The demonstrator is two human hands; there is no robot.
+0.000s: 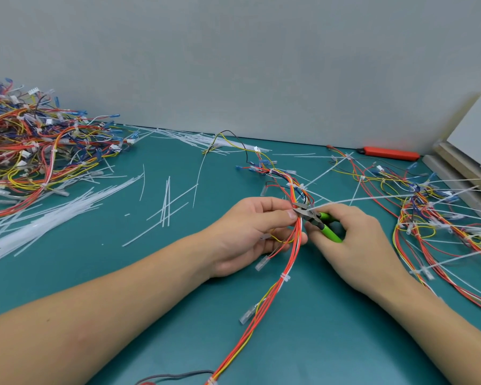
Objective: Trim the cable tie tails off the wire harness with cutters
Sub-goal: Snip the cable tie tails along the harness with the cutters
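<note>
Trimming is under way on the red, orange and yellow wire harness [285, 262], which lies on the teal worktop [150, 273] and runs up between both hands. The left hand [250, 232] pinches the bundle between thumb and curled fingers just below the blades. The right hand [353, 243] curls round the green-handled cutters [317, 220], whose steel tips meet the bundle where a long translucent white cable tie tail [372, 198] springs off rightward. Next, probably: squeeze flush to the tie head, sparing the wires.
</note>
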